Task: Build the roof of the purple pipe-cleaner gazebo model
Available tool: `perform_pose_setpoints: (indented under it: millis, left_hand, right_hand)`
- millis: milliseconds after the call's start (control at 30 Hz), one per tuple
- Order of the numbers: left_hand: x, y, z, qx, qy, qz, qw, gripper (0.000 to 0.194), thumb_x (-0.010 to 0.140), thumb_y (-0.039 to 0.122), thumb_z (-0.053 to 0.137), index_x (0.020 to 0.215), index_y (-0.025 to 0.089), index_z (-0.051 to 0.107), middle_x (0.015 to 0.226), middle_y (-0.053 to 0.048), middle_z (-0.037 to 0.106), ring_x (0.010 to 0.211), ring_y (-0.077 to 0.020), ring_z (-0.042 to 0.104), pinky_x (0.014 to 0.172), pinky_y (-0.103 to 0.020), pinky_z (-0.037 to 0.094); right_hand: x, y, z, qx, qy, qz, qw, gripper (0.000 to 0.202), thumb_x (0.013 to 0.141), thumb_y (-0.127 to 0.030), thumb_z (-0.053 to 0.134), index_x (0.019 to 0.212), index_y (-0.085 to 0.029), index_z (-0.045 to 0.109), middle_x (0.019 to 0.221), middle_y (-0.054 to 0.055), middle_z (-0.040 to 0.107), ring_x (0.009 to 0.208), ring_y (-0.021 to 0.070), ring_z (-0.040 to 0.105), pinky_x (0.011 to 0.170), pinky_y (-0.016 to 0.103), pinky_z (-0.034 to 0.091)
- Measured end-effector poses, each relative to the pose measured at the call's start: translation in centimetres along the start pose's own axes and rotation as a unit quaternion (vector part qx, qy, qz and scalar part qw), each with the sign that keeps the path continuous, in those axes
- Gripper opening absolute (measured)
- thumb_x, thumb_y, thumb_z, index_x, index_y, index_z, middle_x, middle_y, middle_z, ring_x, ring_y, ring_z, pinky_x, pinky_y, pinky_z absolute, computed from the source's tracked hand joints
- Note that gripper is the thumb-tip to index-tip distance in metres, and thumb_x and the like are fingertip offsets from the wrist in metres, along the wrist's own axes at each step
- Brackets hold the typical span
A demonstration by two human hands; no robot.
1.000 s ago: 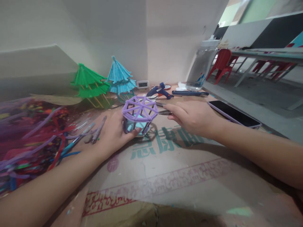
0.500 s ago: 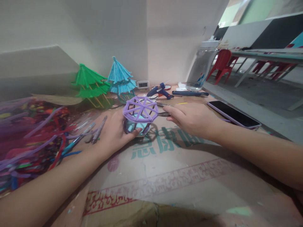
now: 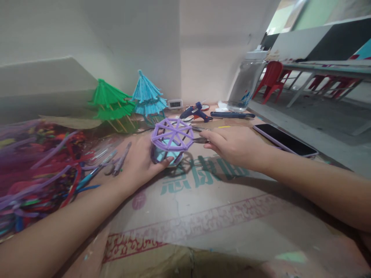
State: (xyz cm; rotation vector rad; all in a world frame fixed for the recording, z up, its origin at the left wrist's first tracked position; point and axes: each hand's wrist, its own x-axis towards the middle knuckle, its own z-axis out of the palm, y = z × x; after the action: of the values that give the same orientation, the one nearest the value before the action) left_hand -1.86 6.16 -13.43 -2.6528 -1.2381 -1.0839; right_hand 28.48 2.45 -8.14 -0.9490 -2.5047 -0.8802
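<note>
My left hand [image 3: 142, 154] is wrapped round the side of a small pavilion-like frame made of pipe cleaners, its thumb against the light blue base [image 3: 165, 154]. The frame's top is a purple spoked wheel [image 3: 175, 134], held up by dark posts. From the right, my right hand [image 3: 227, 146] pinches a slim two-pronged metal tool [image 3: 200, 140], whose kind I cannot make out for certain. Its prongs are apart, with the lower tip at the wheel's right rim. Part of the frame is hidden behind my left fingers.
Green [image 3: 108, 100] and blue [image 3: 147, 94] tiered pipe-cleaner roofs stand at the back. Behind the frame lie a glue gun [image 3: 194, 111] and a dark blue tool [image 3: 232, 115], near a clear bottle [image 3: 246, 83]. A phone [image 3: 285, 139] lies right; loose pipe cleaners [image 3: 43, 181] heap left.
The tool's lower prong has shifted very slightly at the wheel's right rim. Both hands otherwise keep their places and their holds.
</note>
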Motion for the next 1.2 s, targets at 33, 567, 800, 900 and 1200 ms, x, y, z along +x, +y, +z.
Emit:
perform_pose_setpoints:
  millis: [33, 567, 800, 900, 1200]
  left_hand:
    - [0.0, 0.0, 0.0, 0.001, -0.002, -0.001, 1.0, 0.062, 0.089, 0.05, 0.066, 0.14, 0.019, 0.048, 0.133, -0.017, 0.063, 0.124, -0.0372, 0.061, 0.106, -0.058, 0.05]
    - [0.2, 0.1, 0.0, -0.003, 0.005, 0.01, 1.0, 0.063, 0.089, 0.047, 0.068, 0.142, 0.021, 0.047, 0.137, -0.016, 0.062, 0.129, -0.0368, 0.059, 0.109, -0.058, 0.048]
    - [0.2, 0.1, -0.1, -0.001, 0.003, 0.009, 1.0, 0.061, 0.089, 0.047, 0.068, 0.14, 0.02, 0.048, 0.135, -0.016, 0.063, 0.127, -0.0356, 0.06, 0.108, -0.055, 0.049]
    - [0.2, 0.1, -0.1, -0.004, 0.001, 0.006, 1.0, 0.06, 0.089, 0.047, 0.068, 0.14, 0.022, 0.048, 0.136, -0.014, 0.062, 0.127, -0.035, 0.06, 0.109, -0.055, 0.049]
    - [0.2, 0.0, 0.0, -0.008, -0.002, 0.006, 1.0, 0.061, 0.088, 0.048, 0.068, 0.14, 0.024, 0.048, 0.136, -0.013, 0.062, 0.127, -0.0356, 0.059, 0.108, -0.056, 0.049]
  right_hand:
    - [0.0, 0.1, 0.0, -0.002, -0.003, -0.005, 1.0, 0.044, 0.112, -0.038, 0.033, 0.121, -0.009, 0.065, 0.084, 0.01, 0.073, 0.067, 0.0183, 0.06, 0.059, 0.03, 0.027]
    - [0.1, -0.2, -1.2, -0.14, 0.03, -0.064, 0.988, 0.035, 0.111, -0.032, 0.038, 0.123, -0.009, 0.062, 0.079, 0.006, 0.068, 0.072, 0.0195, 0.06, 0.064, 0.033, 0.03]
    - [0.3, -0.3, -1.5, -0.142, 0.032, -0.063, 0.987, 0.035, 0.111, -0.033, 0.038, 0.117, -0.01, 0.064, 0.074, 0.004, 0.065, 0.07, 0.0195, 0.058, 0.064, 0.034, 0.029]
    - [0.3, -0.2, -1.6, -0.143, 0.028, -0.066, 0.987, 0.033, 0.111, -0.03, 0.038, 0.121, -0.009, 0.062, 0.076, 0.005, 0.066, 0.072, 0.0199, 0.059, 0.064, 0.034, 0.03]
    - [0.2, 0.0, -1.2, -0.099, 0.024, -0.053, 0.993, 0.035, 0.11, -0.033, 0.038, 0.118, -0.011, 0.064, 0.076, 0.005, 0.069, 0.07, 0.0197, 0.062, 0.061, 0.032, 0.031]
